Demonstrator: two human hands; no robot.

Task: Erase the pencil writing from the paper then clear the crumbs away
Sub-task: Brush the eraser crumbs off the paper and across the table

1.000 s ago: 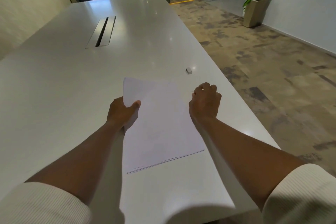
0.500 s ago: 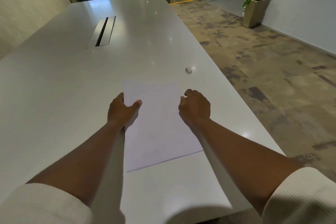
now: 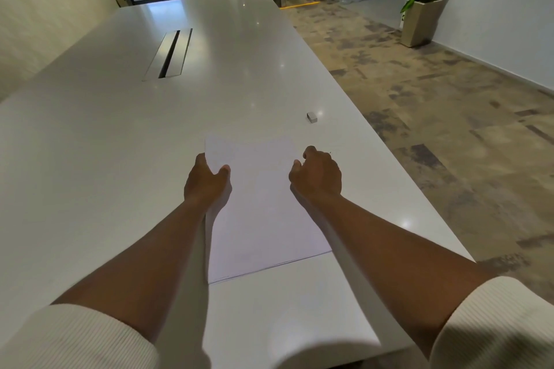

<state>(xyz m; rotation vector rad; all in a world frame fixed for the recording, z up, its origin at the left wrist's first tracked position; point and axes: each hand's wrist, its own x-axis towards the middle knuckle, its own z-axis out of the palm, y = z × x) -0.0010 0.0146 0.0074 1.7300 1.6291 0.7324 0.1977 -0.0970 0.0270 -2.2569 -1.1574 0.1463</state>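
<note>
White paper [image 3: 263, 207] lay flat on the long pale table [image 3: 120, 159], near its right-hand edge and close to the person; it looked like a thin stack, since several sheet edges showed along the near side. Only the head view was given. The left hand [image 3: 207, 181] pinched the paper's far-left corner, thumb on top and fingers tucked under the edge, so that corner curled slightly upward. The right hand [image 3: 316, 175] sat at the paper's right edge with its fingers curled inward; whether it held the sheet, some crumbs or nothing could not be told. A small grey eraser [image 3: 312, 116] rested on the table beyond the paper's far-right corner, apart from it and from both hands. No pencil marks or crumbs were plain on the paper at this size.

Judging from the eraser lying untouched and the hands at the paper's edges, the rubbing seemed done and the crumb-clearing step was in hand. The next move probably called for lifting or tilting the paper away from the person to shed the crumbs, or sweeping the right hand across it toward the table's right edge, with the left pinch kept firm so the sheets did not slide apart.
</note>
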